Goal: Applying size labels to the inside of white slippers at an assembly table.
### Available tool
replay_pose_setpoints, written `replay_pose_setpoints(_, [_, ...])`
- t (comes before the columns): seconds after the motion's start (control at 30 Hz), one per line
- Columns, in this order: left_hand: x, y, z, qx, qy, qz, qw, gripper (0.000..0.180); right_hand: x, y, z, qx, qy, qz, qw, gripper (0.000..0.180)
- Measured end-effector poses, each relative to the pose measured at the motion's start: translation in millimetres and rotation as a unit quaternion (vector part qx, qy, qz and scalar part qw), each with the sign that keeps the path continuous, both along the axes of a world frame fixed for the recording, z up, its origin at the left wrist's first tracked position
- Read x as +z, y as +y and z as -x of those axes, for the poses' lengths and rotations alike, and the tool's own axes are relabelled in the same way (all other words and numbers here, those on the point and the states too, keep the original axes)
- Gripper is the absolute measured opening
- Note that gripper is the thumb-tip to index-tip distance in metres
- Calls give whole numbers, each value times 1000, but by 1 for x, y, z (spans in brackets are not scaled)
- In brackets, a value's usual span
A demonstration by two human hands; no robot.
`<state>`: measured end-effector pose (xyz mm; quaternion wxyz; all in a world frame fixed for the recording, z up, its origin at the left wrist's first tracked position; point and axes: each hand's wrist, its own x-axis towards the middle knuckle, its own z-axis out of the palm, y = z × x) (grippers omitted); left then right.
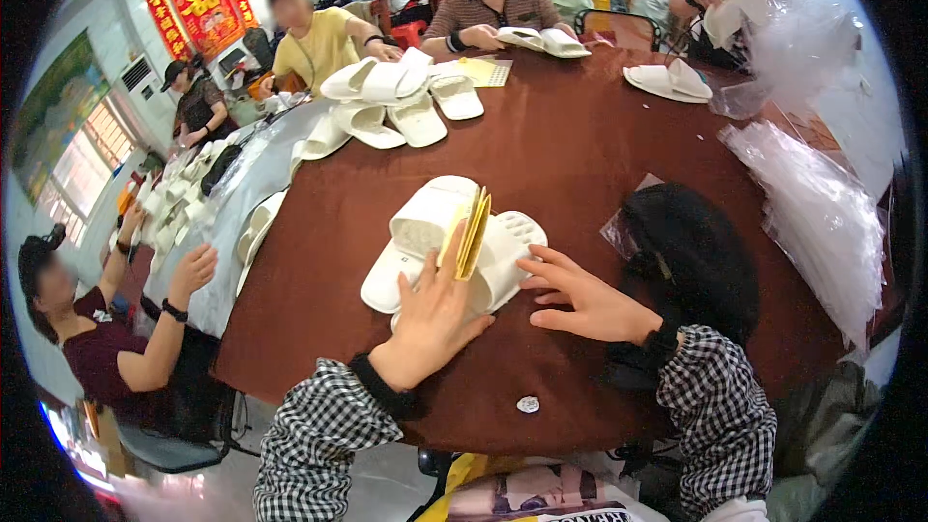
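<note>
A pair of white slippers lies on the brown table in front of me, the left slipper (425, 208) partly beside and under the right slipper (507, 251). My left hand (425, 319) is over their near ends and grips a thin stack of yellow sheets (474, 237) on edge between its fingers. The stack stands upright across the slippers and hides part of them. My right hand (585, 295) has its fingers apart at the right slipper's right edge; no object shows in it. Whether its fingertips touch the slipper I cannot tell.
More white slippers (396, 97) are piled at the far left, with a yellow sheet (483, 72) beside them. A black cap (686, 256) lies right of my right hand, and clear plastic bags (812, 213) line the right edge. Co-workers sit around the table.
</note>
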<state>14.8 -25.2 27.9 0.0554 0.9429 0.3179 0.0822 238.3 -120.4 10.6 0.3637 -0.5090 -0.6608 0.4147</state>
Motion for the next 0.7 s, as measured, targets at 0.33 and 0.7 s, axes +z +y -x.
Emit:
replay_pose_setpoints(0.33, [7, 48, 29, 117, 31, -1, 993, 86, 0, -2, 0, 3, -12, -15, 1000, 67])
replay_pose_setpoints(0.7, [-58, 263, 159, 204, -104, -8, 973, 88, -1, -8, -10, -29, -86, 8, 996, 48])
